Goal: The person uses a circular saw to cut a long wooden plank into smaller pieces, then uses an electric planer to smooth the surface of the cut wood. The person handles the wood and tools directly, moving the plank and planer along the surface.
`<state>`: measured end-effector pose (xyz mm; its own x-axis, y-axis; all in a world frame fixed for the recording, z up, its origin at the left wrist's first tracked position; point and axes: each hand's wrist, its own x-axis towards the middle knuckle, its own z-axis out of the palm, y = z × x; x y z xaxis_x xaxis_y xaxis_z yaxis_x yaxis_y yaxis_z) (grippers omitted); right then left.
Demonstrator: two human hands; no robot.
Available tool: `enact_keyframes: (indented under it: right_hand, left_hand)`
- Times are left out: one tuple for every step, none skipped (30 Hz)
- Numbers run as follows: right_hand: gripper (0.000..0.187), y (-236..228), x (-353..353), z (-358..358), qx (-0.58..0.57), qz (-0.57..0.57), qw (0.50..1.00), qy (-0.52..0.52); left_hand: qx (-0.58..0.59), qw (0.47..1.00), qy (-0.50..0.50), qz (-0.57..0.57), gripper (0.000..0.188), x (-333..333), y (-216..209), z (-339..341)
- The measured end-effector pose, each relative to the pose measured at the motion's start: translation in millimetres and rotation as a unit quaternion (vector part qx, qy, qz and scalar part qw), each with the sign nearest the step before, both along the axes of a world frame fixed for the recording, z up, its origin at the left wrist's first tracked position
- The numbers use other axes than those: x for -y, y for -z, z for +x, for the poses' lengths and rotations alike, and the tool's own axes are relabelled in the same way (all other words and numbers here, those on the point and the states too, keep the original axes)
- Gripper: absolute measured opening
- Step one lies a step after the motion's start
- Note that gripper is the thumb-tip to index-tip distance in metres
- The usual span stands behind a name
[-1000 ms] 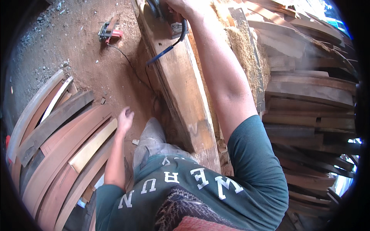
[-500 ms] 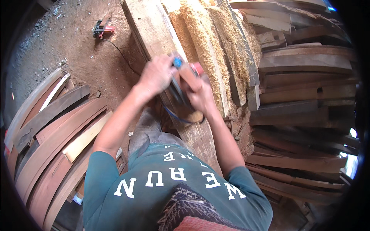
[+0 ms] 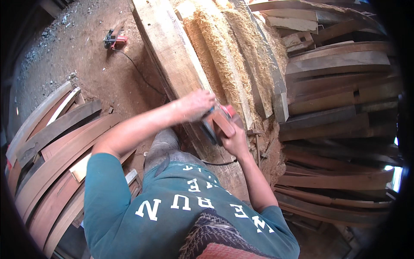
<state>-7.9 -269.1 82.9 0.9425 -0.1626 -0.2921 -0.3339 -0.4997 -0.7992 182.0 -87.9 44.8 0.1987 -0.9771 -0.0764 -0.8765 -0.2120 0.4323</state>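
Observation:
A long pale wooden beam runs from the far side toward my body. Over its nearer part sits an electric planer, red and dark with a brown piece on top, slightly blurred by motion. My right hand is wrapped round its rear end. At its front, my left hand is closed on the tool's forward grip, which the fingers mostly hide. A dark cord crosses the beam close to my shirt.
Curly wood shavings cover several beams right of the workpiece. Curved planks are stacked at the right, more planks at the left. A red power tool lies on the dirt floor, its cord trailing toward the beam.
Both hands have come nearer to my body and to the right with the planer, which slid back along the beam. My left forearm now reaches more across.

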Motion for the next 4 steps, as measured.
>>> enact_keyframes:
  right_hand:
    - [0.04,0.4,-4.4,24.5,0.002,-0.002,1.0,-0.01]
    - [0.041,2.3,-9.4,51.2,0.005,-0.004,1.0,-0.019]
    - [0.04,5.0,-13.7,80.2,-0.004,-0.01,1.0,-0.027]
    - [0.039,9.2,-18.7,111.1,-0.013,-0.014,0.999,-0.036]
  left_hand:
    - [0.013,1.0,0.015,0.002,0.031,-7.5,4.8,22.6]
    - [0.026,0.999,-0.041,0.005,0.034,-17.0,4.5,41.2]
    - [0.039,0.995,-0.089,0.007,0.038,-23.3,-0.5,60.4]
    - [0.046,0.987,-0.154,0.026,0.038,-29.0,-13.0,78.3]
